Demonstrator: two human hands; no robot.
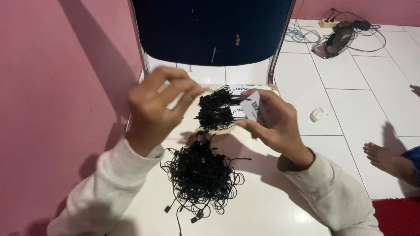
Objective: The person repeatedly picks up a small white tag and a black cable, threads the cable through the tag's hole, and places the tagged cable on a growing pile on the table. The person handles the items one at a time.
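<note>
1. The left hand [153,111] sits left of centre in the frame, raised above the white table [262,205], its fingers pinched narrowly together; something thin and pale shows between the fingertips, too blurred to tell what it is
2. The right hand [273,122] is just right of centre, closed around a small white paper tag [253,107] with dark print, held between thumb and fingers
3. Between the two hands, at the centre of the frame, a bunch of black strings [215,111] hangs from a stack of white tags [238,111] that lies just beside the right hand's fingers
4. Below that, in the lower middle of the frame, a loose pile of black string loops [201,177] lies on the table, with a few ends trailing toward the bottom edge
5. Both arms wear pale cream sleeves [105,192] that enter from the lower corners
6. A dark blue chair back [210,30] with metal legs fills the upper centre, beyond the table
7. A pink wall [52,87] covers the left side
8. On the white tiled floor [350,87] at upper right stand a small black fan [337,41] and tangled cables [302,35], and a small white object [318,114] lies near the right hand
9. Another person's bare foot [387,159] rests at the right edge, beside a red mat [396,216] in the lower right corner
</note>
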